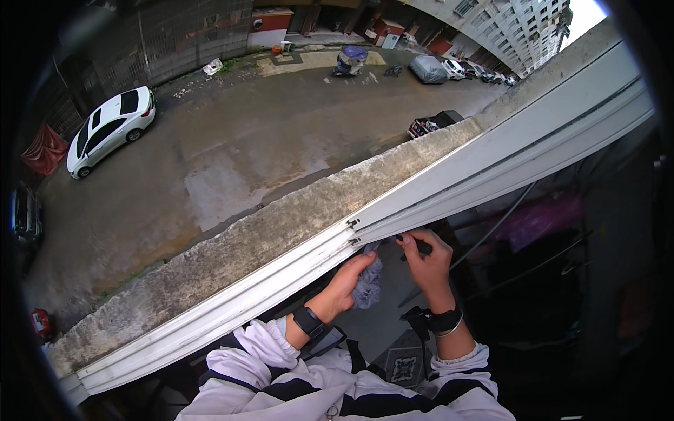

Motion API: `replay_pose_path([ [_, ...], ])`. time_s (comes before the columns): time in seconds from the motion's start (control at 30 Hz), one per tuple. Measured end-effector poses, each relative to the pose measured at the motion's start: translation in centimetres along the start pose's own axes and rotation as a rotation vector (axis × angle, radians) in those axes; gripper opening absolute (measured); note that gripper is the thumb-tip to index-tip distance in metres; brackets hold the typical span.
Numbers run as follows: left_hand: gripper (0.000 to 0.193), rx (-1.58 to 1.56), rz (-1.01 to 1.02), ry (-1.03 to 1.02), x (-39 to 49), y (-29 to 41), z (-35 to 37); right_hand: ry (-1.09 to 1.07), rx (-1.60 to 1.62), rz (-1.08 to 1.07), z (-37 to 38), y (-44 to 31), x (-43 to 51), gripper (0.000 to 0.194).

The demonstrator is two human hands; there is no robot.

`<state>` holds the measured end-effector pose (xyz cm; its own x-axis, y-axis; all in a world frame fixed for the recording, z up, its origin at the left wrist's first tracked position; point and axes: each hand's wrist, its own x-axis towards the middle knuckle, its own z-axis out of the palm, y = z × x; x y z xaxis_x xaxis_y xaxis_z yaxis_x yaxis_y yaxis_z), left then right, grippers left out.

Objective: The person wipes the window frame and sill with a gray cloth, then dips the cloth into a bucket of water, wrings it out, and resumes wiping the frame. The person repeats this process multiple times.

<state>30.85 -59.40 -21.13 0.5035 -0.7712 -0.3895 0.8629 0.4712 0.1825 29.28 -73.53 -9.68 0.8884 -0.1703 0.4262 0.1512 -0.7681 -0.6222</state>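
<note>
My left hand (342,284) grips a crumpled grey-blue cloth (368,284), which hangs beneath it on the inner side of the white window track (210,310). To its right, my right hand (429,260) has thumb and fingers closed around a small dark object (421,247), just below the lower edge of the window sash frame (447,194). What that object is I cannot tell. Small dark fittings (354,231) show at the end of the sash frame, where the bare track begins. Both wrists wear black bands.
Outside the track runs a rough concrete ledge (295,210), with a street far below. A white car (111,126), a covered vehicle (429,69) and other vehicles stand there. Inside, at right, are a thin pole (495,223) and a pink plastic bag (542,218) in shadow.
</note>
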Motion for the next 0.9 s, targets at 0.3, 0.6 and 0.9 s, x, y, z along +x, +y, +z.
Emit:
replay_pose_path([
  [0.3,0.023,-0.004,-0.027,-0.034,-0.4,0.7,0.6,0.096,0.441,0.402,2.7,2.4,-4.1,0.017],
  [0.6,0.033,0.011,-0.168,-0.060,-1.9,0.4,-2.8,0.371,0.767,0.622,3.0,2.6,-10.1,0.024],
  [0.9,0.038,-0.042,-0.272,0.021,-5.9,-0.3,-6.0,0.183,0.818,0.464,3.0,1.5,-14.6,0.016],
])
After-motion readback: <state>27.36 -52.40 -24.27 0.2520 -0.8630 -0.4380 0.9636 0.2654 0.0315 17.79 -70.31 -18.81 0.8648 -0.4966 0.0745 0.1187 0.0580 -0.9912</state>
